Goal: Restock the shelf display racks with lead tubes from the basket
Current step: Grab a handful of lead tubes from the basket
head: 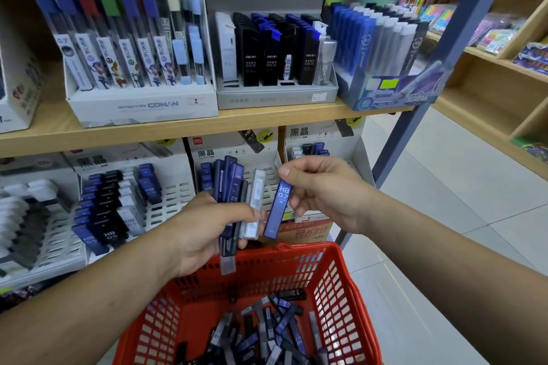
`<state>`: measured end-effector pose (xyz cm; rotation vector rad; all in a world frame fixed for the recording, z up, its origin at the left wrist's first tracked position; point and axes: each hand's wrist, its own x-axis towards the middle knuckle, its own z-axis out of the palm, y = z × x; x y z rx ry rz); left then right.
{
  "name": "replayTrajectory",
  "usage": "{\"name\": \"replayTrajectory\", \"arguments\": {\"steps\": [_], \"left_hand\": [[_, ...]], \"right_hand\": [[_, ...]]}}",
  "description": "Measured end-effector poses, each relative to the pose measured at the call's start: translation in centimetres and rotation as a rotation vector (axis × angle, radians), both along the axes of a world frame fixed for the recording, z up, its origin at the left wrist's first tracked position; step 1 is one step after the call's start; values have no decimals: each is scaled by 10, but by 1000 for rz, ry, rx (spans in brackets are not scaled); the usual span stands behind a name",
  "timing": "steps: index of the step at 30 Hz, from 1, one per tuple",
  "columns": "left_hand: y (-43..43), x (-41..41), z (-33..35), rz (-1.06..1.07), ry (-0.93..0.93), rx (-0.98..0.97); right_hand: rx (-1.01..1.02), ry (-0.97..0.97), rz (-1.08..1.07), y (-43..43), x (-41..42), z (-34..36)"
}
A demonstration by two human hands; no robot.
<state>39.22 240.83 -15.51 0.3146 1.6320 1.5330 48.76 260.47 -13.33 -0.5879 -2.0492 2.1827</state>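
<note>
My left hand (pixel 204 228) grips a fanned bundle of lead tubes (pixel 234 195), blue, black and clear, above the red basket (pixel 341 270). My right hand (pixel 323 190) pinches one blue tube marked HB 0.7 (pixel 278 210) by its top, just right of the bundle. Several loose lead tubes (pixel 267 332) lie in the basket's bottom. Behind the hands stand white slotted display racks (pixel 175 204) on the lower shelf; the left rack holds rows of blue, black and white tubes, and the middle rack (pixel 268 187) is largely hidden by the hands.
The upper wooden shelf (pixel 267 118) carries a Conan lead box (pixel 142 107), a grey box of black tubes (pixel 275 95) and a blue box (pixel 385 92). A blue shelf post (pixel 415 115) slants at right. Tiled floor (pixel 444 216) and another shelving unit (pixel 489 68) lie further right.
</note>
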Motion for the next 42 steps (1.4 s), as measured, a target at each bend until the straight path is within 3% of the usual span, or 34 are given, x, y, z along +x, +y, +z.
{"name": "replayTrajectory", "arguments": {"steps": [5,15,31,36,39,41,42], "left_hand": [[19,3,-4,51,18,-79],[66,19,-10,39,-11,-105],[75,15,-16,40,-185,-37],[71,13,-19,22,-126,-37],[70,11,-21,76,-71,-37],[70,9,-21,109,-70,-24],[69,9,-20,117,-77,-17]], "right_hand": [[420,13,-332,37,3,3],[735,-66,-503,89,4,-28],[869,-19,-224,104,-9,-36],[892,-107,-204,107,-10,-50],[1074,-199,-175,105,-13,-50],[1125,-150,-232,95,-13,-42],[1055,-104,-261,87,-12,-36]]}}
